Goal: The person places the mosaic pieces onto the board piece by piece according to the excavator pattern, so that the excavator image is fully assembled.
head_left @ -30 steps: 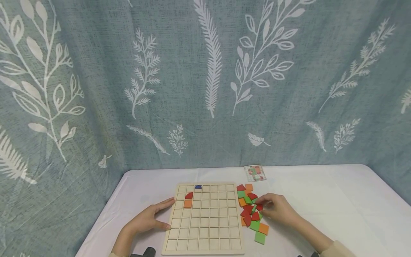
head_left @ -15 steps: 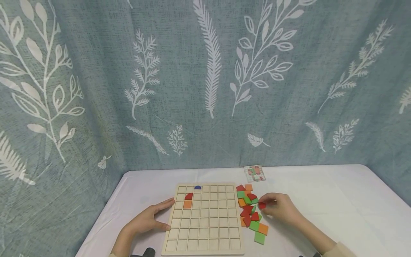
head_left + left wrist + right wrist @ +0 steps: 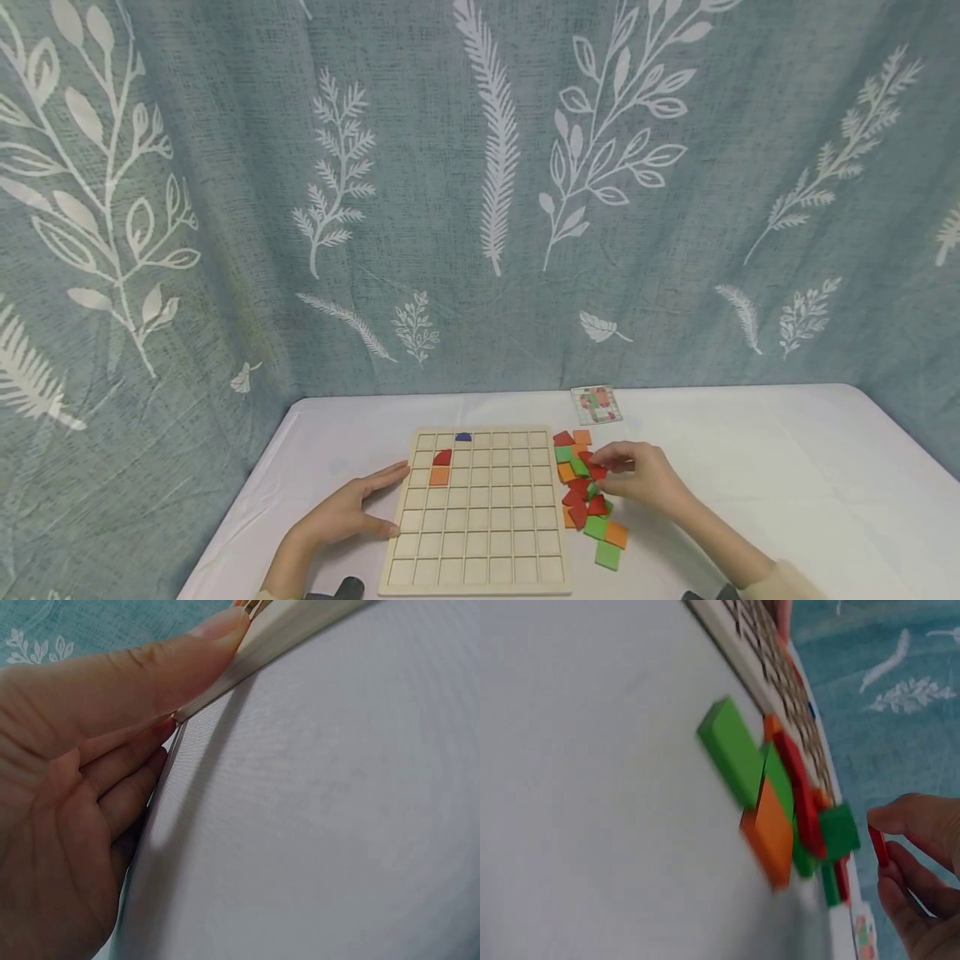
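Note:
A wooden grid board (image 3: pixel 478 521) lies flat on the white table. In its cells sit a blue half-round piece (image 3: pixel 463 437), a red quarter-round piece (image 3: pixel 443 457) and an orange square (image 3: pixel 439 476). My left hand (image 3: pixel 345 510) rests against the board's left edge, thumb and fingers spread; in the left wrist view the thumb (image 3: pixel 172 671) touches the rim. Right of the board, my right hand (image 3: pixel 645 479) pinches a red piece (image 3: pixel 878 844) between thumb and fingers, over the loose pieces. Its full shape is hidden by the fingers.
Several loose red, green and orange pieces lie in a heap along the board's right side, with a green square (image 3: pixel 607 555) nearest the front. A small printed pattern card (image 3: pixel 596 405) lies behind them. A patterned curtain (image 3: pixel 450 208) hangs behind the table.
My right hand drew a red piece slightly right, away from the heap, then moved back left and away from me with it. The left hand and the board stay put.

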### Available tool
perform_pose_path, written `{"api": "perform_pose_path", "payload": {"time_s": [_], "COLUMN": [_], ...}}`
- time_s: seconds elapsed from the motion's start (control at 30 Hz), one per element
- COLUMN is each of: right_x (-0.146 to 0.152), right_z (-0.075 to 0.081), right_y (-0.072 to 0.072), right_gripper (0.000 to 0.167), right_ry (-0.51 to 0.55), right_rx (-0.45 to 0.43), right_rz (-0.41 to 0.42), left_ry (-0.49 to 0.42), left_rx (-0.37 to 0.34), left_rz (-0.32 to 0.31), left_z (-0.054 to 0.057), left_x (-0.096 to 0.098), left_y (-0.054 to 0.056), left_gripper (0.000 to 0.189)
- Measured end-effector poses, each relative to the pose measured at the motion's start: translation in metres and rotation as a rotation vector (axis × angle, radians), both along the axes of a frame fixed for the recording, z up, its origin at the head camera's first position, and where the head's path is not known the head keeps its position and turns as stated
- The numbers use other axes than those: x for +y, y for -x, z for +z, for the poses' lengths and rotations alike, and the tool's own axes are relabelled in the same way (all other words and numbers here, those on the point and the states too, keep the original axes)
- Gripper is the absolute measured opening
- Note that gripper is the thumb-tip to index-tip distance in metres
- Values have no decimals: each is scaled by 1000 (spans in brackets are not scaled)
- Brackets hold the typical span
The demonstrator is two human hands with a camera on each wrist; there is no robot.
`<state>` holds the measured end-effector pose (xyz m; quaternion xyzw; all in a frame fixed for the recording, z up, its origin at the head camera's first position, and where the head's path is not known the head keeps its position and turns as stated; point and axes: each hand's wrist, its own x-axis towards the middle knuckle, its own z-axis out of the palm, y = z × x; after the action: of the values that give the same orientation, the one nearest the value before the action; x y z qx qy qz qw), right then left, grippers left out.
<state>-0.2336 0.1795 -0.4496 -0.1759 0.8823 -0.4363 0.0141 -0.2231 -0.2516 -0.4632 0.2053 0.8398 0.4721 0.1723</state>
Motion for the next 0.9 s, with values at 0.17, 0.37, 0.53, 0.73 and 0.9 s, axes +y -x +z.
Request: {"api": "perform_pose_path", "payload": {"time_s": [0.17,0.37,0.53,0.73,0.9], "right_x": [-17,-43,-65,-87,-104], "right_z": [4,9,15,14,9], "right_y": [1,3,3,4,3], "right_gripper": [23,21,22,22,20], "right_ry": [24,38,62,90,94], "right_rx": [41,82,98,42,64], "right_rz": [32,70,127,142,161], "left_ry": [-13,-20,-4,-9,-2], "left_rx": [14,9,8,-7,-1], "left_rz": [-17,-16,-5,4,7], "left_z": [1,2,1,2,2], "left_x": [0,0,0,1,0], "left_y": [0,1,2,2,3], "left_gripper": [85,85,85,87,88]}}
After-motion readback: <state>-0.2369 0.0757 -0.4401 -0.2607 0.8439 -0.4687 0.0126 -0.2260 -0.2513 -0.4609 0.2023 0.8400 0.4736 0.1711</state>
